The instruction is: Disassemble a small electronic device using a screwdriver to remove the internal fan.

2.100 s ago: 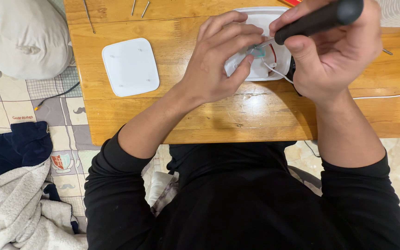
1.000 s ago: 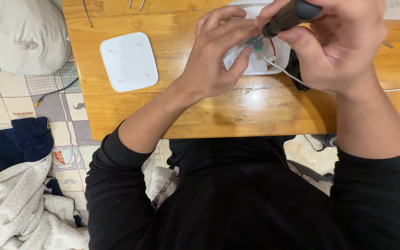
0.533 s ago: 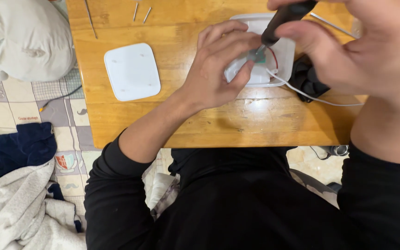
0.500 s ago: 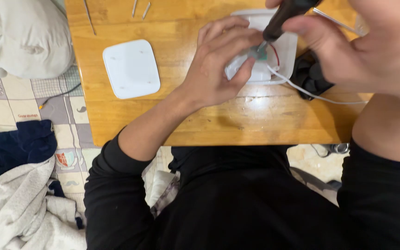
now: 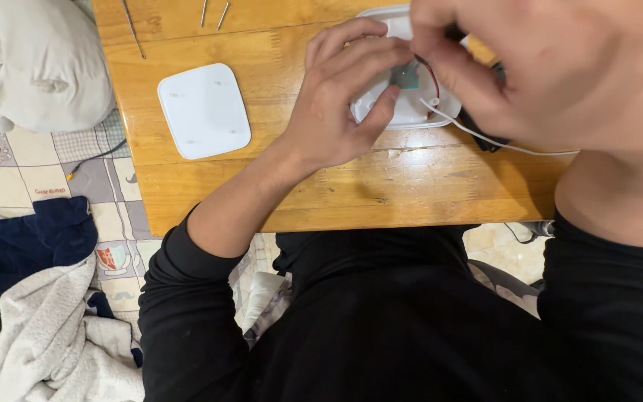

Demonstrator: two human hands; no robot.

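Our left hand (image 5: 336, 112) lies over the left side of a white rounded casing (image 5: 411, 112) at the far edge of the wooden bench (image 5: 321, 193), fingers curled across its top and thumb pressed against its near rim, so it is grasping the casing and steadying it. Inside the open casing, just beyond those fingertips, sits a small green circuit board (image 5: 408, 74) with a thin red wire (image 5: 433, 71) curving beside it. Our right hand (image 5: 552, 67) hangs close to the camera and is blurred; its fingers are bunched together above the right part of the casing, with something dark showing between them, but we cannot tell whether they are clenched on it. A white cable (image 5: 500, 141) runs from the casing out to the right across the bench, passing a dark object (image 5: 481, 134) that lies just right of the casing and is mostly hidden by the right hand. Well to the left on the bench lies a separate white square cover (image 5: 204, 110), flat and apart from the casing. At the far edge lie two small metal pins (image 5: 213, 15) and, further left, a thin metal rod (image 5: 133, 30). Left of the bench we see a pale cushion (image 5: 35, 63), a patchwork sheet (image 5: 46, 179), a dark blue cloth (image 5: 24, 260) and a light grey blanket (image 5: 46, 342).
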